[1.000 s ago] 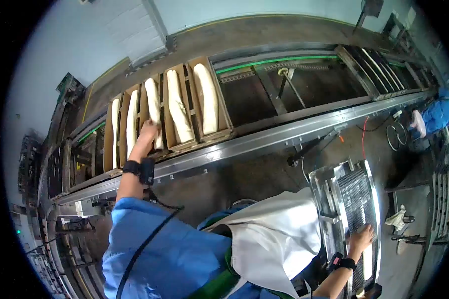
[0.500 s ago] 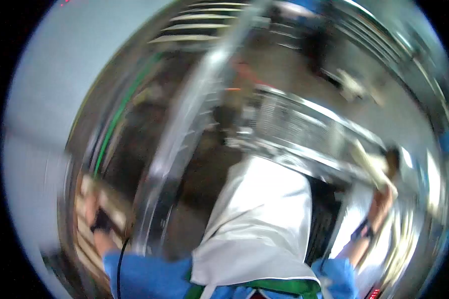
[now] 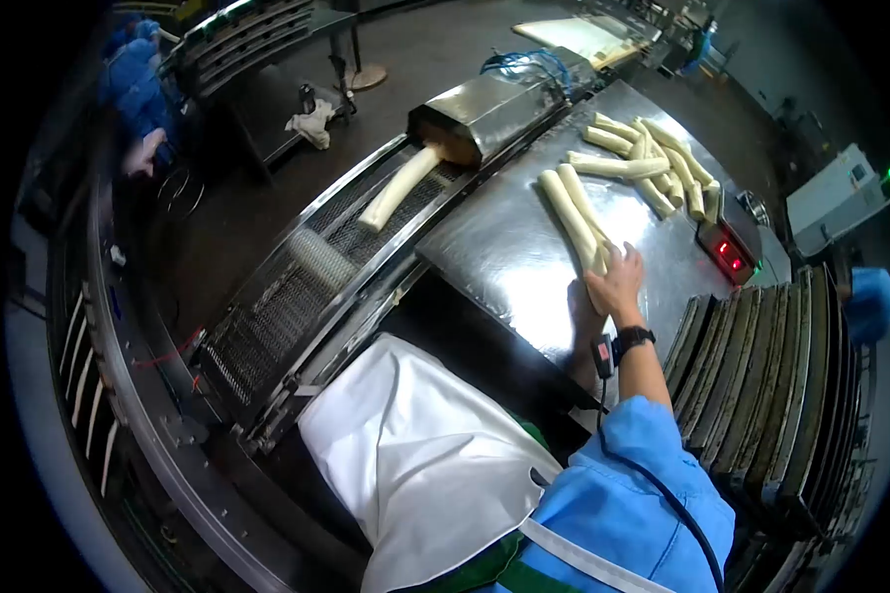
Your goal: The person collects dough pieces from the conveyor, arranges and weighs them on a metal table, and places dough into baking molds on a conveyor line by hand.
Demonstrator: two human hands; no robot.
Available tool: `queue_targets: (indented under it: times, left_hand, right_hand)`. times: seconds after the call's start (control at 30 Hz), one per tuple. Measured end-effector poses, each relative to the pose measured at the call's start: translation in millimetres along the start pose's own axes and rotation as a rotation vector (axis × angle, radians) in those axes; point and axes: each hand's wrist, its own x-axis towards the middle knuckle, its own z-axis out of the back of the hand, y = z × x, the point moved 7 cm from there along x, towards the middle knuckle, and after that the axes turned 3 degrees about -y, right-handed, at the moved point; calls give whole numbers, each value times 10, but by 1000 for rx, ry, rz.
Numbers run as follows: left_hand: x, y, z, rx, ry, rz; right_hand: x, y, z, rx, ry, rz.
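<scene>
My right hand (image 3: 618,280), with a dark watch on the wrist, lies over the near end of a long pale dough roll (image 3: 569,219) on the steel table (image 3: 485,247). Its fingers bend around that end, and part of the grip is hidden beneath the hand. A second dough roll (image 3: 583,203) lies close alongside. Farther back on the table is a loose pile of dough rolls (image 3: 653,163). One more dough roll (image 3: 400,188) sticks out of the metal housing (image 3: 494,104) onto the mesh conveyor (image 3: 277,321). My left hand is out of sight.
A red-lit digital display (image 3: 728,255) stands at the table's right edge. Below it, several worn trays (image 3: 752,366) stand on edge in a row. A metal rail (image 3: 133,385) curves along the left. A person in blue (image 3: 133,79) is at the far left.
The view has swung right and sharpened, bringing the table and dough pile in. My right hand, earlier raised with a dough roll, is now down at the table. My left hand has left view.
</scene>
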Motion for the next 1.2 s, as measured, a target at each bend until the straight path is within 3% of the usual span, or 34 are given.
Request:
queue_targets:
  times: [0.03, 0.07, 0.13, 0.2, 0.27, 0.4, 0.43, 0.53, 0.67, 0.7, 0.8, 1.0, 1.07, 1.13, 1.2]
  left_hand:
    - [102, -314, -184, -112, 41, -69]
    - [190, -689, -484, -256, 122, -144]
    - [135, -1573, -908, -456, 284, -253]
    - [-188, -2695, -1119, -418, 398, -407]
    - [-702, -3858, -1173, -327, 493, -824]
    - [-1440, -5409, -1497, -497, 731, -1063]
    - [-1566, -5718, -1680, -568, 789, -1142]
    - [-1945, -6489, -2057, -664, 841, -1210]
    - [-2397, -6980, -2903, -486, 943, -1102]
    - [-2465, -6995, -2939, -470, 874, -1079]
    - [-2601, -6884, -2691, -366, 605, -1053]
    - [-2260, -6341, -2827, -417, 701, -935]
    - [-2222, -6216, -2735, -475, 702, -912]
    - [-2246, -6140, -2518, -521, 632, -886]
    - [-2305, -6105, -2293, -465, 674, -825]
  right_hand:
    - [86, 69, -13, 42, 80, 65]
    - [131, 31, -141, 59, 329, -70]
    - [166, 58, -208, 41, 383, -159]
    - [187, 154, -264, 7, 381, -161]
    - [196, 219, -393, 47, 457, -121]
    - [72, 525, -274, 218, 483, -30]
    - [59, 598, -160, 265, 368, 14]
    - [-47, 712, -162, 356, 371, 36]
    - [-101, 843, -75, 329, 408, 44]
    - [-110, 855, -77, 326, 455, 37]
    - [-117, 853, -63, 334, 452, 38]
    - [-79, 949, -30, 323, 271, 97]
    - [-83, 1103, -36, 333, 98, 282]
    - [-207, 1172, -164, 375, 178, 371]
    - [-208, 1188, -203, 362, 158, 274]
